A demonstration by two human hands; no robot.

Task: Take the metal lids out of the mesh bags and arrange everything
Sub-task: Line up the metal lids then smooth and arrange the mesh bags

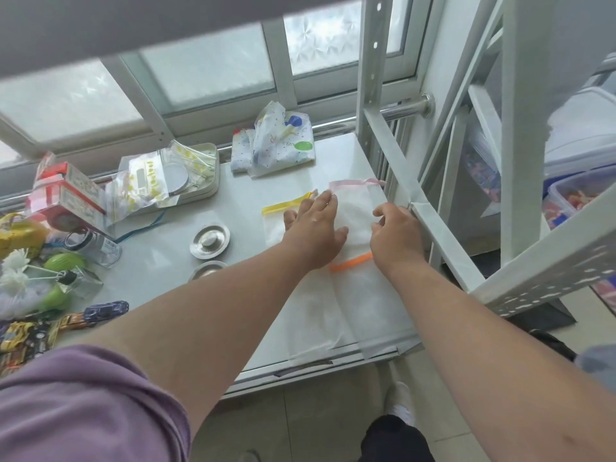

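Observation:
Several white mesh bags lie flat on the right part of the white shelf (pixel 186 295). A pink-trimmed bag (pixel 355 208) lies farthest back, a yellow-trimmed bag (pixel 274 225) to its left, and an orange-trimmed bag (pixel 366 295) nearer me. My left hand (pixel 316 228) presses flat, fingers spread, across the yellow and pink bags. My right hand (pixel 396 235) pinches the right edge of the pink bag. Two round metal lids sit bare on the shelf: one with a knob (pixel 210 241) and one (pixel 206 270) partly hidden behind my left forearm.
A grey metal rack frame (pixel 433 211) stands tight against the shelf's right side. A white tray with a scale in plastic bags (pixel 173 181) and a dotted wrapper (pixel 276 145) sit at the back. Boxes, a jar, toy cars and green items crowd the left (pixel 50 261).

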